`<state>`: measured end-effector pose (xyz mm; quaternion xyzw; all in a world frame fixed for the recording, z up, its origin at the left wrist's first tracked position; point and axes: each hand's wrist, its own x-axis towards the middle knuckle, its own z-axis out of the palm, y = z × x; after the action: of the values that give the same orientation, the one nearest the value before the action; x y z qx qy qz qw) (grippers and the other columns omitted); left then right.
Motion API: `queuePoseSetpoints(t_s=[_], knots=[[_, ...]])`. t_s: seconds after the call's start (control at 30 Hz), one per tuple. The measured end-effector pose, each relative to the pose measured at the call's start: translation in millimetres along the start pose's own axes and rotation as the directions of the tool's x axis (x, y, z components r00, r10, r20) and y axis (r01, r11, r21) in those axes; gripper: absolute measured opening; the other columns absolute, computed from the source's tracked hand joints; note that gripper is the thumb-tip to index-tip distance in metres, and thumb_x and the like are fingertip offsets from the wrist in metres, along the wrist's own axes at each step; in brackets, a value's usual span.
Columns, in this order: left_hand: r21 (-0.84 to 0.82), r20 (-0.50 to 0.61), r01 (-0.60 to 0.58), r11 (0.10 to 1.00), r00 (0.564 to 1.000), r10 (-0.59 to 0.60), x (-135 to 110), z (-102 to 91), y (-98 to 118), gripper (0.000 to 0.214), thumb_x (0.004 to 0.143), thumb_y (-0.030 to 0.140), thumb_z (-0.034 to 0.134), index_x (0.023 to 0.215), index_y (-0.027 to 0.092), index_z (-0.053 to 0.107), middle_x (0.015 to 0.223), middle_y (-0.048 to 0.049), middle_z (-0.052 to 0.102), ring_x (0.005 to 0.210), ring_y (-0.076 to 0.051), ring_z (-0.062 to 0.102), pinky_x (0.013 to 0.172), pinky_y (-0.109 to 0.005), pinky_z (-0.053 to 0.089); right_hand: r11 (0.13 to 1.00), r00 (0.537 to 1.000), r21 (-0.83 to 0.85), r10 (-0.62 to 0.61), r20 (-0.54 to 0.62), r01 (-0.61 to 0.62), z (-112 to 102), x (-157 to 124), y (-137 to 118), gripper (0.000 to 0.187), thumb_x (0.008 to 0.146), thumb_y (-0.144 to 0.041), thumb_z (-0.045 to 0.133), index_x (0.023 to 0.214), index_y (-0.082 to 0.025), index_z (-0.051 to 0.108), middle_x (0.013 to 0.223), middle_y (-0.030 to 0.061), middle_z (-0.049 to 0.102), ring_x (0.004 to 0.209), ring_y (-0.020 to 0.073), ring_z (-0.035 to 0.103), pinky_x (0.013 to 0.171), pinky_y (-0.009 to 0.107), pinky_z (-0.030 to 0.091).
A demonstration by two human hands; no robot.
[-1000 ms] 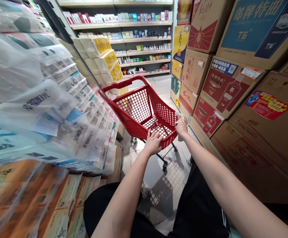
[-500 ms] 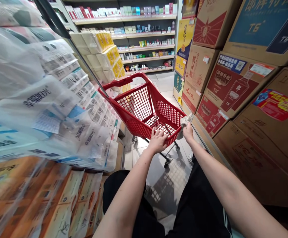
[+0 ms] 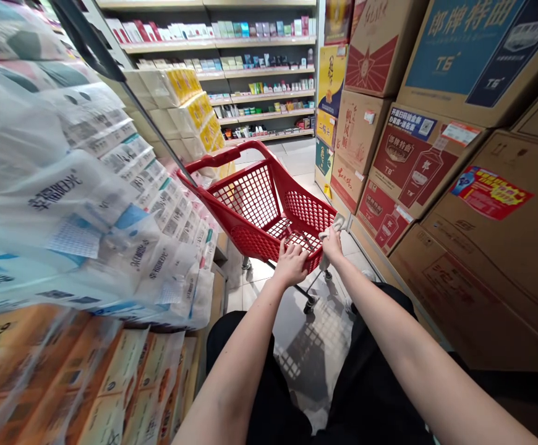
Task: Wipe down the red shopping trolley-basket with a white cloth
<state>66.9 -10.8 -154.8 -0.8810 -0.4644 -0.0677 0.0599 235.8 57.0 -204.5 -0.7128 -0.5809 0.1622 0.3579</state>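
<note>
the right hand's (image 3: 333, 245) fingers were bunched around a pale, crumpled cloth (image 3: 338, 224); the left hand's (image 3: 291, 264) curled over the near rim, gripping the red, lattice-sided shopping cart (image 3: 254, 244) mid-frame. the right had moved nearer the left since half a second before. liquor cartons (image 3: 415, 164) crowded frame right, plastic-wrapped packs (image 3: 157, 213) the left.
</note>
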Motion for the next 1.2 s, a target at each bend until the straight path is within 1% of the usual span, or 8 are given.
queuePoseSetpoints(t_s=[0.1, 0.17, 0.4, 0.63, 0.77, 0.97, 1.1, 1.2], knots=[[-0.007, 0.001, -0.010, 1.000, 1.000, 0.010, 0.9, 0.0, 4.6, 0.031, 0.071, 0.031, 0.058, 0.101, 0.023, 0.055, 0.104, -0.0060, 0.054, 0.108, -0.026, 0.045, 0.114, -0.054, 0.003, 0.985, 0.983, 0.020, 0.171, 0.066, -0.173, -14.3, 24.7, 2.5, 0.053, 0.079, -0.012, 0.040, 0.132, -0.010, 0.044, 0.134, 0.0187, 0.044, 0.117, 0.0259, 0.049, 0.098, 0.038, 0.039], [-0.022, -0.006, -0.030, 0.999, 1.000, 0.030, 1.6, -0.1, 7.7, 0.032, 0.073, 0.031, 0.057, 0.104, 0.023, 0.054, 0.105, -0.0060, 0.055, 0.108, -0.026, 0.046, 0.113, -0.053, 0.004, 0.982, 0.978, 0.011, 0.189, 0.086, -0.190, -19.8, 32.7, 4.1, 0.050, 0.079, -0.011, 0.041, 0.130, -0.009, 0.045, 0.134, 0.0199, 0.043, 0.116, 0.0257, 0.050, 0.098, 0.037, 0.038], [-0.075, -0.021, -0.170, 0.983, 0.985, 0.169, 4.8, -7.0, -9.8, 0.040, 0.088, 0.037, 0.046, 0.126, 0.023, 0.046, 0.116, -0.0060, 0.056, 0.113, -0.021, 0.045, 0.109, -0.040, 0.021, 0.997, 0.995, 0.000, 0.080, 0.065, -0.080, -27.0, 31.9, 20.2, 0.055, 0.080, -0.015, 0.044, 0.135, -0.010, 0.038, 0.137, 0.0229, 0.039, 0.123, 0.0302, 0.044, 0.098, 0.043, 0.037], [0.062, -0.061, -0.031, 0.998, 0.998, 0.034, 5.0, -9.0, -25.7, 0.028, 0.092, 0.041, 0.039, 0.108, 0.026, 0.056, 0.103, -0.0056, 0.059, 0.103, -0.022, 0.050, 0.106, -0.043, 0.022, 0.997, 0.999, 0.072, 0.039, 0.023, -0.041, -36.6, 24.3, 29.9, 0.059, 0.080, -0.018, 0.043, 0.138, -0.012, 0.036, 0.140, 0.0214, 0.037, 0.121, 0.0321, 0.046, 0.097, 0.047, 0.039], [0.055, -0.064, -0.030, 0.998, 0.997, 0.034, 6.9, -7.2, -15.8, 0.029, 0.091, 0.045, 0.040, 0.105, 0.026, 0.057, 0.107, -0.0076, 0.058, 0.103, -0.024, 0.049, 0.100, -0.043, 0.027, 0.991, 0.994, 0.086, 0.105, 0.006, -0.105, -34.8, 3.0, 21.8, 0.062, 0.080, -0.015, 0.039, 0.141, -0.008, 0.034, 0.144, 0.0230, 0.032, 0.128, 0.0344, 0.039, 0.099, 0.047, 0.037], [0.030, -0.073, -0.018, 0.999, 0.997, 0.020, 6.4, -9.5, -13.3, 0.028, 0.090, 0.044, 0.044, 0.108, 0.027, 0.057, 0.110, -0.0083, 0.057, 0.107, -0.025, 0.048, 0.102, -0.045, 0.024, 0.973, 0.989, 0.180, 0.143, 0.028, -0.146, -13.7, -66.1, -6.5, 0.066, 0.080, -0.015, 0.037, 0.145, -0.010, 0.028, 0.150, 0.0221, 0.022, 0.128, 0.0360, 0.041, 0.099, 0.048, 0.038], [0.081, -0.072, -0.024, 0.996, 0.997, 0.030, 1.8, -12.1, -17.7, 0.030, 0.089, 0.047, 0.044, 0.105, 0.026, 0.057, 0.105, -0.0075, 0.058, 0.101, -0.024, 0.049, 0.102, -0.044, 0.024, 0.981, 0.996, 0.174, 0.085, 0.007, -0.085, -5.4, -97.4, -19.3, 0.065, 0.083, -0.017, 0.034, 0.147, -0.008, 0.022, 0.150, 0.0239, 0.021, 0.131, 0.0357, 0.037, 0.099, 0.049, 0.038], [0.107, -0.073, -0.040, 0.993, 0.996, 0.048, 0.1, -11.5, -22.1, 0.032, 0.089, 0.048, 0.042, 0.106, 0.025, 0.056, 0.103, -0.0071, 0.058, 0.100, -0.024, 0.050, 0.102, -0.045, 0.024, 0.991, 1.000, 0.129, 0.014, 0.011, -0.015, -7.6, -98.3, -17.6, 0.062, 0.085, -0.019, 0.033, 0.146, -0.007, 0.023, 0.148, 0.0235, 0.025, 0.133, 0.0326, 0.036, 0.100, 0.045, 0.038]])
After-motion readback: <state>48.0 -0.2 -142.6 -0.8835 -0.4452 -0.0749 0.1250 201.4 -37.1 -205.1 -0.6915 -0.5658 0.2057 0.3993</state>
